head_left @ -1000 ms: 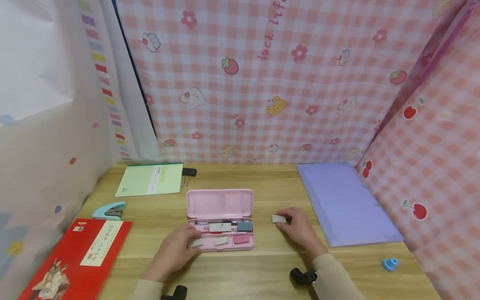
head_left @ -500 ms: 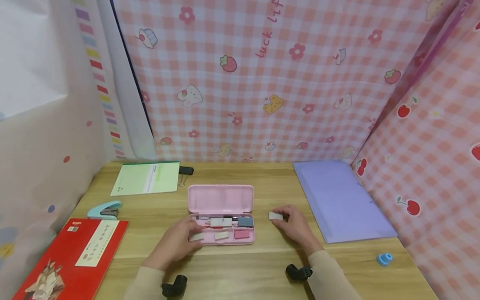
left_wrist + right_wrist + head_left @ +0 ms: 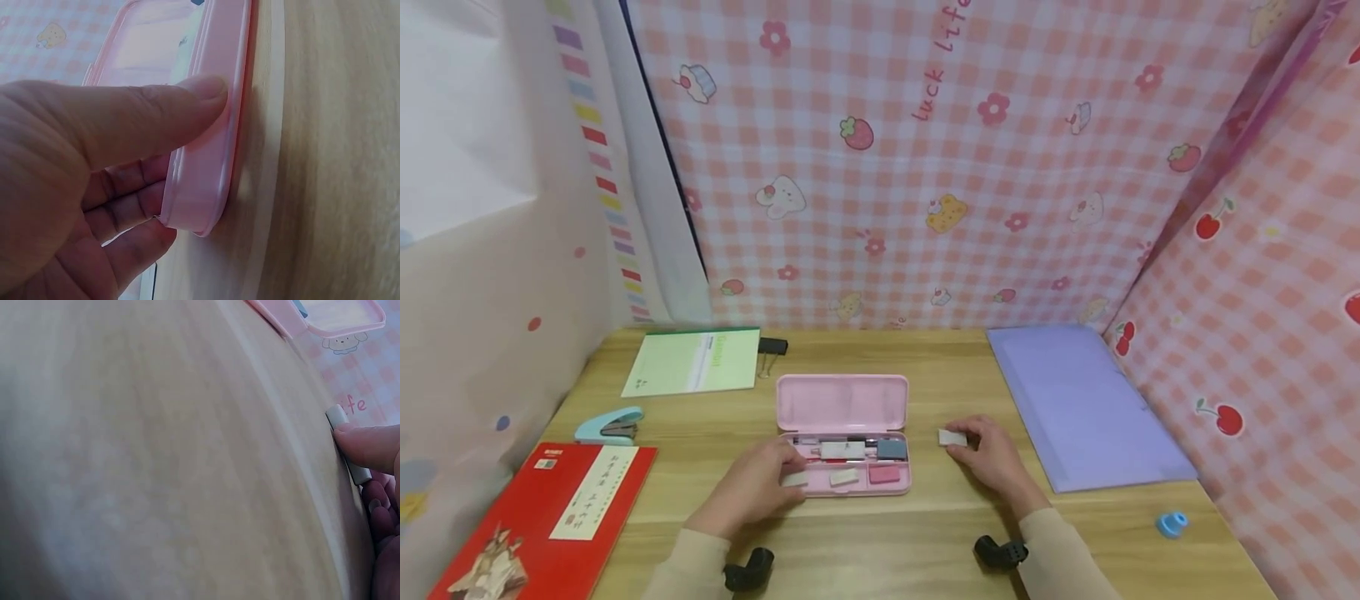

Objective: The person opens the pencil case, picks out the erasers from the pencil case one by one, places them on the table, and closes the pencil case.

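A pink pencil case lies with its lid up in the middle of the table. My left hand grips its left end, the thumb on the front wall and fingers round the corner. Inside are pens, a white eraser, a blue-grey block, a small white eraser, a pink eraser and another white piece partly behind the left hand. To the right of the case, my right hand pinches a white eraser at the tabletop, also visible in the right wrist view.
A red book, a light blue stapler, a green notebook and a black binder clip lie on the left. A purple folder and a small blue cap-like piece lie on the right. Patterned cloth hangs behind.
The head view has shifted slightly. Both hands keep their places, the left on the pencil case and the right on the white eraser.
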### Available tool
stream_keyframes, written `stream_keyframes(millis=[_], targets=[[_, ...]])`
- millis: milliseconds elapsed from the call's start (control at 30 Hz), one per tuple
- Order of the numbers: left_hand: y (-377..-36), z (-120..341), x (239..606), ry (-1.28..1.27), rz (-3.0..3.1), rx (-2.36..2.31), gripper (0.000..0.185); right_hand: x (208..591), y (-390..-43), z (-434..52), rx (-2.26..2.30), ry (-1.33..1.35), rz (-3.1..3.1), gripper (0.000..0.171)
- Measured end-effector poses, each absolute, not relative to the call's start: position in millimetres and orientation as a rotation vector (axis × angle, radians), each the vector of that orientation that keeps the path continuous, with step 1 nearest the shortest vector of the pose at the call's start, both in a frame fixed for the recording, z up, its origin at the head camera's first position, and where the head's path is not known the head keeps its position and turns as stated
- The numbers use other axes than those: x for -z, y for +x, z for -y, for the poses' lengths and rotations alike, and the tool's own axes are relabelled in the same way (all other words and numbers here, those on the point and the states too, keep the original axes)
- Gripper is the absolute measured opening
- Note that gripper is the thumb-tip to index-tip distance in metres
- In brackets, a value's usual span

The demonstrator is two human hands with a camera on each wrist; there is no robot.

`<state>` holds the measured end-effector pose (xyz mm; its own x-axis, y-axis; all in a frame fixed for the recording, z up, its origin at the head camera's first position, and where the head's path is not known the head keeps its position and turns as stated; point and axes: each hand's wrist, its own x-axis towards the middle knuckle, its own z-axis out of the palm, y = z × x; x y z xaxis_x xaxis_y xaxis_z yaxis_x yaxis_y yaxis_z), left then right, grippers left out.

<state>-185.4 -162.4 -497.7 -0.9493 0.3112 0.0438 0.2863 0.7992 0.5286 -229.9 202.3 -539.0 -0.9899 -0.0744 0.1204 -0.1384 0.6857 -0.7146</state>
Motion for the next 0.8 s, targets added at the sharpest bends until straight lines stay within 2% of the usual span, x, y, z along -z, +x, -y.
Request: stream_keyframes(millis=[333,500,600,800], targets=[[-184,162,498,0.487,-2.947,-0.850,0.029,541,-231,-207,-1.337,0.130,2.777,0.031],[-183,162,502,0.499,-2.940,-0.847,0.029,528,-226,-197,-1.286,0.117,2.783,0.031],[-182,162,503,0.488,-2.938,-0.849,0.029,512,-221,-174,-1.183,0.249,2.795,0.027],[-185,163,499,0.458,-2.930,-0.864,0.029,494,-223,-114,-0.915,0.754,2.822,0.023]])
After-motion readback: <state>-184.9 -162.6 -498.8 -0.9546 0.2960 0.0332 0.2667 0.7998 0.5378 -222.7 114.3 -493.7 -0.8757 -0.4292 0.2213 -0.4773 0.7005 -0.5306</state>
